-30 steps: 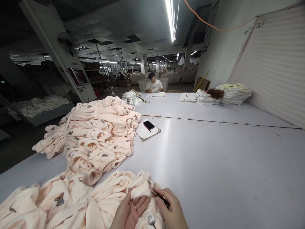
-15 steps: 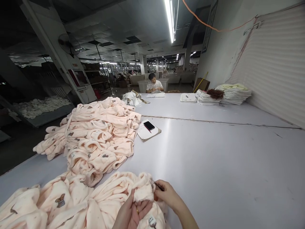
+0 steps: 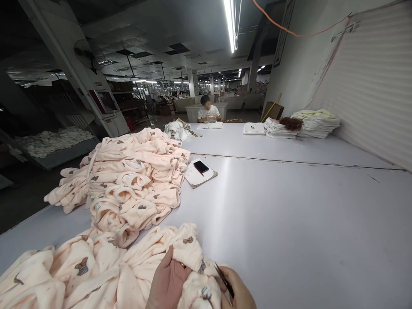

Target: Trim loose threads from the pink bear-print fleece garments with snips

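A peach fleece garment [image 3: 180, 251] with small butterfly prints lies bunched at the table's near edge. My left hand [image 3: 167, 281] grips a fold of it, fingers closed into the cloth. My right hand [image 3: 238, 292] sits just right of that fold, closed round small dark thread snips [image 3: 224, 280] whose blades point up toward the cloth. More garments of the same kind [image 3: 48, 274] spread to the left of my hands.
A tall heap of peach garments [image 3: 131, 180] stands at mid left. Beside it lie a notebook [image 3: 199, 175] and a black phone [image 3: 201, 166]. Folded white stacks [image 3: 302, 124] rest at the far right by the wall. A seated person [image 3: 208, 110] works at the table's far end.
The fold I held up has been turned down and regripped by my left hand. My right hand drew back toward me with the snips, now lower right of the cloth.
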Available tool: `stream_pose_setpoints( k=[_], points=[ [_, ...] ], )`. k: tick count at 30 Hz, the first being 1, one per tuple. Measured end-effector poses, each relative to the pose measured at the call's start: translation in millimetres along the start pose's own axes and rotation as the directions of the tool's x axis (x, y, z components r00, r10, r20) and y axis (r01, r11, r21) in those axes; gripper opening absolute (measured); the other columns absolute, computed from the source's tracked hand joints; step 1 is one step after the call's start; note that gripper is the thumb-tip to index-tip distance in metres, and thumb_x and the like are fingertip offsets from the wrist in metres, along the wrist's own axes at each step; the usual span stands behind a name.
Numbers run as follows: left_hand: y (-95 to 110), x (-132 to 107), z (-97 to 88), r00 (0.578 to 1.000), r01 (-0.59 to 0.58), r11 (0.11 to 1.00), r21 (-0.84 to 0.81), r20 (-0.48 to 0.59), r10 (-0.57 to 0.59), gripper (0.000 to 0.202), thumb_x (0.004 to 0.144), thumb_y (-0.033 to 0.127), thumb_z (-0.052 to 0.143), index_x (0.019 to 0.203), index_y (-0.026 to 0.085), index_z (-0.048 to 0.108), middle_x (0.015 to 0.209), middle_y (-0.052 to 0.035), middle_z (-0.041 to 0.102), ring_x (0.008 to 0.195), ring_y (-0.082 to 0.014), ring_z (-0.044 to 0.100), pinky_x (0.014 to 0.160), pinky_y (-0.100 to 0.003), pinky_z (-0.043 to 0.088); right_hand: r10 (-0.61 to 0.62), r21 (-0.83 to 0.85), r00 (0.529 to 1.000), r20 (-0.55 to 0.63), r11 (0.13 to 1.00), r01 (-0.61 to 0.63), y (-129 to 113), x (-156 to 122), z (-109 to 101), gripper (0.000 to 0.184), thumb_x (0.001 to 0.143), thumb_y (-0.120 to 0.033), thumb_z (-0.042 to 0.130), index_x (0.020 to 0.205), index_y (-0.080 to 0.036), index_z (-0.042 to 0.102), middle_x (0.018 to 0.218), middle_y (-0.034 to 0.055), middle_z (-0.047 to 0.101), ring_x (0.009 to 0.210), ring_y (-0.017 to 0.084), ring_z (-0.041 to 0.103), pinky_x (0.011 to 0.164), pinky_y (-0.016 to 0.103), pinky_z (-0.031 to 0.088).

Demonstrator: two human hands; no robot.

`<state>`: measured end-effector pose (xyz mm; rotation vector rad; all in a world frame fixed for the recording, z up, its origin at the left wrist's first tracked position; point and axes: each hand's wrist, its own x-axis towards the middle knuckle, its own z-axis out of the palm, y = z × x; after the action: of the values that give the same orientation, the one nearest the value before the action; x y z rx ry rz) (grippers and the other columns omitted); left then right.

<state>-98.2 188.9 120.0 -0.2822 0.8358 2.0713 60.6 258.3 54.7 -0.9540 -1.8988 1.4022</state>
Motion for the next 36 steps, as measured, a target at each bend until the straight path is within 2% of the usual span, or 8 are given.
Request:
stream_pose_setpoints(
  k=[4,8,10,12,16,19,26,36],
  points=[
    [-1,-4,0.7,1.000,-0.007,1.000,0.004,-0.012,0.007,0.045,0.095,0.031,0.041,0.138,0.019,0.044,0.121,-0.0145,0.066,0.120,-0.0321,0.056,0.106,-0.056,0.038,-0.109,-0.030,0.993,0.035,0.993,0.110,-25,21,-6,0.028,0.085,-0.036,0.051,0.107,-0.028,0.067,0.093,0.0046,0.066,0.083,0.020,0.066,0.072,0.025,0.051],
    [-1,-3,-2.1,0.995,0.071,0.997,-0.019,0.072,-0.070,0.044,0.093,0.034,0.045,0.135,0.020,0.046,0.121,-0.0139,0.066,0.121,-0.0319,0.055,0.105,-0.054,0.040,-0.254,-0.293,0.961,0.108,0.916,0.275,-43,27,-7,0.031,0.087,-0.025,0.048,0.112,-0.029,0.066,0.091,0.0045,0.065,0.072,0.021,0.062,0.065,0.030,0.047],
    [-1,-2,-5.4,0.985,0.122,0.992,-0.029,0.129,-0.117,0.045,0.092,0.035,0.048,0.134,0.019,0.048,0.122,-0.0140,0.066,0.121,-0.0324,0.054,0.104,-0.053,0.040,-0.276,-0.369,0.944,0.178,0.871,0.324,-49,27,-7,0.035,0.086,-0.020,0.048,0.115,-0.029,0.064,0.091,0.0046,0.065,0.073,0.022,0.061,0.067,0.031,0.046],
    [0,-1,-9.2,0.978,0.147,0.988,-0.041,0.158,-0.139,0.045,0.091,0.034,0.050,0.133,0.018,0.049,0.123,-0.0139,0.065,0.121,-0.0324,0.055,0.103,-0.052,0.041,-0.266,-0.354,0.937,0.225,0.874,0.333,-53,29,-9,0.035,0.086,-0.018,0.048,0.115,-0.029,0.064,0.092,0.0043,0.066,0.074,0.021,0.060,0.068,0.031,0.046],
    [1,-1,-14.8,0.951,0.230,0.970,-0.079,0.228,-0.207,0.045,0.092,0.036,0.050,0.132,0.017,0.049,0.125,-0.0126,0.065,0.120,-0.0317,0.055,0.102,-0.050,0.043,-0.262,-0.193,0.919,0.296,0.925,0.326,-51,33,-13,0.033,0.086,-0.018,0.049,0.114,-0.030,0.065,0.093,0.0028,0.066,0.077,0.019,0.063,0.068,0.026,0.048],
    [2,-2,-14.6,0.935,0.274,0.957,-0.099,0.260,-0.241,0.043,0.093,0.037,0.048,0.131,0.017,0.051,0.123,-0.0119,0.066,0.120,-0.0305,0.056,0.102,-0.048,0.042,-0.257,-0.172,0.908,0.330,0.930,0.326,-48,36,-16,0.035,0.086,-0.018,0.049,0.116,-0.030,0.064,0.095,0.0029,0.066,0.080,0.019,0.063,0.068,0.024,0.048],
    [-2,-3,-10.9,0.957,0.160,0.986,-0.055,0.253,-0.141,0.039,0.095,0.035,0.042,0.124,0.012,0.057,0.113,-0.0151,0.070,0.118,-0.0292,0.058,0.104,-0.049,0.038,-0.288,-0.263,0.910,0.299,0.892,0.368,-54,34,-21,0.030,0.088,-0.018,0.043,0.110,-0.024,0.064,0.091,0.0041,0.064,0.078,0.018,0.061,0.067,0.026,0.048],
    [-2,-1,-14.8,0.952,0.213,0.975,-0.065,0.238,-0.192,0.039,0.093,0.034,0.049,0.126,0.015,0.055,0.116,-0.0121,0.069,0.118,-0.0281,0.057,0.103,-0.045,0.041,-0.244,-0.233,0.909,0.337,0.914,0.332,-52,36,-19,0.031,0.089,-0.022,0.044,0.112,-0.024,0.065,0.092,0.0043,0.063,0.081,0.019,0.062,0.067,0.024,0.048]
  ],
)
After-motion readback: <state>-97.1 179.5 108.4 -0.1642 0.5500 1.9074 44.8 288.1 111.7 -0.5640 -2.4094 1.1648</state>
